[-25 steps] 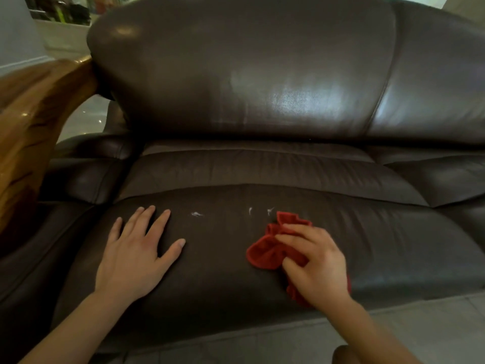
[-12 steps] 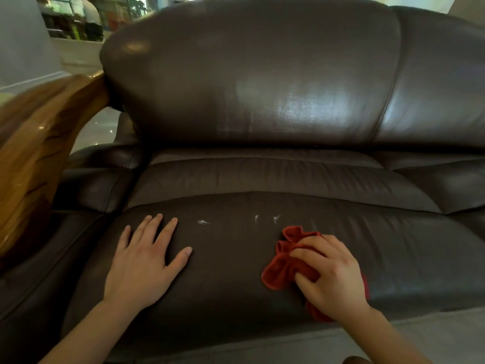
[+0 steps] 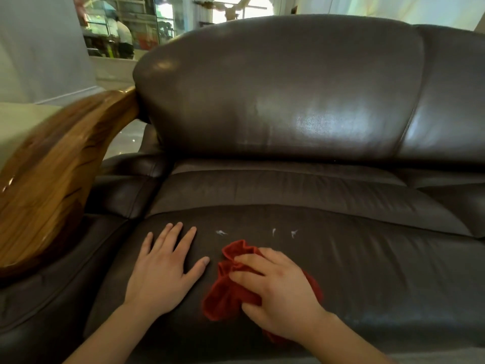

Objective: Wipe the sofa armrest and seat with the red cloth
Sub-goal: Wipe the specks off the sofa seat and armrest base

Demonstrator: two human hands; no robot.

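A dark brown leather sofa fills the view; its seat cushion (image 3: 367,271) lies in front of me. My right hand (image 3: 278,290) presses a crumpled red cloth (image 3: 228,292) onto the seat's front middle, fingers closed over it. My left hand (image 3: 162,269) lies flat on the seat just left of the cloth, fingers spread, holding nothing. Three small white specks (image 3: 221,233) sit on the seat just beyond the cloth. The polished wooden armrest (image 3: 52,174) curves along the left side, above a padded leather side (image 3: 126,195).
The tall backrest (image 3: 275,95) rises behind the seat. A second seat cushion (image 3: 456,195) adjoins at the right. Behind the sofa, at upper left, are a grey wall (image 3: 39,43), pale floor and a person standing far off by glass shelves (image 3: 123,35).
My right hand has slid the red cloth leftward across the seat, close to my left hand's thumb. The camera view has tilted up and shifted; my left hand stays flat.
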